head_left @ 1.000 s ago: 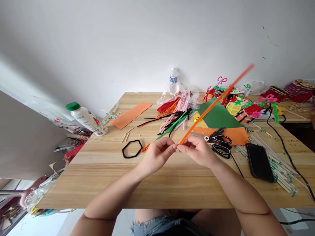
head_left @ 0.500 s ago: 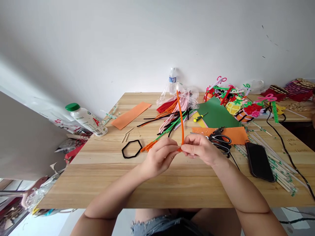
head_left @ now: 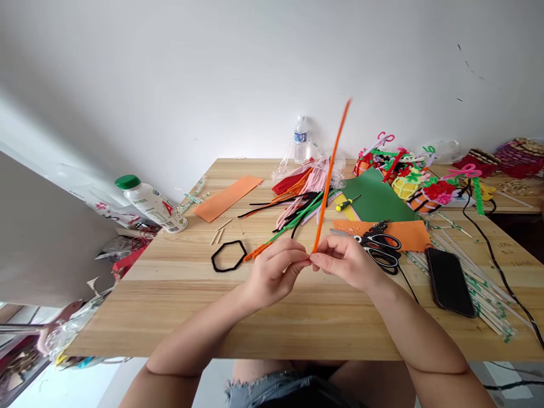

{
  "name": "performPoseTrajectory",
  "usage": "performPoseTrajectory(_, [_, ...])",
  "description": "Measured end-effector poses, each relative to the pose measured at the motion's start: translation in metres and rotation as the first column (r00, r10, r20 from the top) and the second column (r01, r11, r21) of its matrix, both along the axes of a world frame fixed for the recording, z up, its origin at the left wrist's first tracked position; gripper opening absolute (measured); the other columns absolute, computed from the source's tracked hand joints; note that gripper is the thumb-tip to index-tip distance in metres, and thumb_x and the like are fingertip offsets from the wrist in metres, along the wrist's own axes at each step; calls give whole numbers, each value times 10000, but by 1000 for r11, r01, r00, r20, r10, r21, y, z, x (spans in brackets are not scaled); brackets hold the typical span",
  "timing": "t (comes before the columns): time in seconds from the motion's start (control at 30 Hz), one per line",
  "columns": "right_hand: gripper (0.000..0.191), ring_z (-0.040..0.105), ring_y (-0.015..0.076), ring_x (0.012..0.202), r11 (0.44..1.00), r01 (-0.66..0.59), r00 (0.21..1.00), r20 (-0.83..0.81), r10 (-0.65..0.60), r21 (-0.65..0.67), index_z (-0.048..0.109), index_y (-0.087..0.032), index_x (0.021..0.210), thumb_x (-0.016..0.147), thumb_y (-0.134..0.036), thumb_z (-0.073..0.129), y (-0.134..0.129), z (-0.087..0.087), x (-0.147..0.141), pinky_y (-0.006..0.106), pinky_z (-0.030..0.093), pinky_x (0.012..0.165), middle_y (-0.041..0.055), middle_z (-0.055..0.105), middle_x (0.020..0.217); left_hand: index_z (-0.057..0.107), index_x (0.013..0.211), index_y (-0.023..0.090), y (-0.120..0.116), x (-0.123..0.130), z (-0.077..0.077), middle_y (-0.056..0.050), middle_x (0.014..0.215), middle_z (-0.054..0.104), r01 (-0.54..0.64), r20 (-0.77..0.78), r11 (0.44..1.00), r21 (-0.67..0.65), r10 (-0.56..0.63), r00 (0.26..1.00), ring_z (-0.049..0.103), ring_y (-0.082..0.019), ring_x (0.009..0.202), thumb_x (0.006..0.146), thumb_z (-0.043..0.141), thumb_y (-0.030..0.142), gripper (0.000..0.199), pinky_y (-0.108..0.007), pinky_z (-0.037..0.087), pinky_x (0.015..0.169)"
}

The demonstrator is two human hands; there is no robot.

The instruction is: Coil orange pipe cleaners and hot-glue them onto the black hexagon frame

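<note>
An orange pipe cleaner (head_left: 328,181) rises from between my hands, its free end tilted up to the right in front of the wall. My left hand (head_left: 278,269) pinches it near its lower end, thumb and fingers pressed together. Right beside it, the fingertips of my right hand (head_left: 342,260) close on the same spot; the part between the fingertips is mostly hidden. Left of my left hand lie coiled orange pipe cleaners (head_left: 256,251), partly covered by the hand. A black pipe cleaner bent into a hexagon (head_left: 229,256) rests flat on the table.
Loose pipe cleaners (head_left: 293,211) lie beyond my hands. Scissors (head_left: 382,243), a phone (head_left: 450,280) and wrapped sticks (head_left: 488,306) are on the right. A white bottle (head_left: 153,205) leans at the left; a water bottle (head_left: 300,139) stands by the wall. Finished flower baskets (head_left: 433,192) sit back right.
The free end of the orange pipe cleaner has swung right and more of it stands up. Both hands stay pinched together in nearly the same place.
</note>
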State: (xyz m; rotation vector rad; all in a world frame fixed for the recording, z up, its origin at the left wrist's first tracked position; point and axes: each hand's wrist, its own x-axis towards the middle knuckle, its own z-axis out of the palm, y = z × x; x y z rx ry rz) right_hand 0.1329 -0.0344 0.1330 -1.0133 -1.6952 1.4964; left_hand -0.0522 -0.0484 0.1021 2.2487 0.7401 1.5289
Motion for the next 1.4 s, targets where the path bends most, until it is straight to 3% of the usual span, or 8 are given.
performPoseTrajectory(0.13, [341, 366, 54, 448, 970, -123, 990, -87, 106, -209, 599, -141, 713, 722, -454, 736, 5, -1, 2, 217, 253, 425, 6, 606, 611, 670, 921, 194, 5, -4, -1, -73, 849, 684, 67, -75, 996, 67, -62, 995, 634, -167, 797, 852, 570, 95, 157, -302, 519, 722])
performPoseTrajectory(0.23, [327, 364, 57, 454, 993, -6, 991, -130, -9, -119, 592, -149, 699, 719, -443, 735, 10, -5, -1, 217, 251, 429, -13, 569, 589, 690, 919, 183, 12, -9, 5, -81, 876, 686, 53, 1, 979, -195, -54, 999, 634, -166, 818, 869, 598, 190, 105, -287, 505, 738])
performPoseTrajectory(0.43, [269, 507, 108, 579, 952, 258, 964, -110, -242, 165, 608, -165, 724, 741, -411, 717, 16, -8, -5, 240, 398, 528, 7, 595, 667, 693, 823, 153, 26, -25, 16, -45, 744, 668, 102, 388, 742, -663, 223, 894, 519, -98, 589, 782, 695, 465, 314, -235, 435, 571])
performPoseTrajectory(0.6, [209, 586, 134, 657, 967, 134, 990, -81, -119, 216, 616, -162, 771, 805, -362, 665, 13, -19, -11, 254, 469, 598, 26, 650, 736, 667, 709, 125, 21, -19, 12, -27, 619, 605, 170, 221, 559, -812, 25, 975, 477, -90, 534, 786, 651, 541, 423, -221, 368, 505])
performPoseTrajectory(0.7, [170, 611, 142, 699, 963, 66, 994, -104, -40, 260, 615, -168, 776, 832, -327, 644, 12, -24, -15, 257, 485, 624, 29, 661, 768, 629, 686, 129, 18, -12, 7, -11, 630, 597, 193, 211, 522, -831, -26, 977, 459, -78, 530, 784, 657, 525, 409, -216, 365, 518])
performPoseTrajectory(0.8, [154, 599, 133, 694, 974, 64, 988, -148, -32, 216, 620, -172, 777, 827, -315, 651, 13, -26, -16, 254, 473, 625, 20, 651, 758, 619, 705, 130, 17, -8, 4, -3, 643, 579, 168, 196, 565, -808, -11, 981, 452, -81, 556, 803, 657, 479, 364, -215, 360, 530])
performPoseTrajectory(1.1, [262, 388, 56, 478, 967, -8, 937, -339, -81, -254, 606, -149, 692, 682, -357, 764, 13, -21, -14, 217, 279, 465, -14, 579, 589, 633, 796, 140, 13, -8, 1, -67, 771, 631, 131, 95, 940, -315, -107, 990, 580, -140, 716, 874, 598, 188, 98, -258, 463, 632])
performPoseTrajectory(1.4, [243, 378, 41, 450, 947, -111, 954, -298, 16, -302, 614, -130, 674, 708, -325, 754, 11, -12, -5, 213, 253, 442, 6, 626, 613, 653, 937, 161, 17, -8, 1, -80, 809, 664, 146, 18, 989, 39, -147, 989, 632, -155, 747, 838, 599, 67, 147, -274, 531, 658])
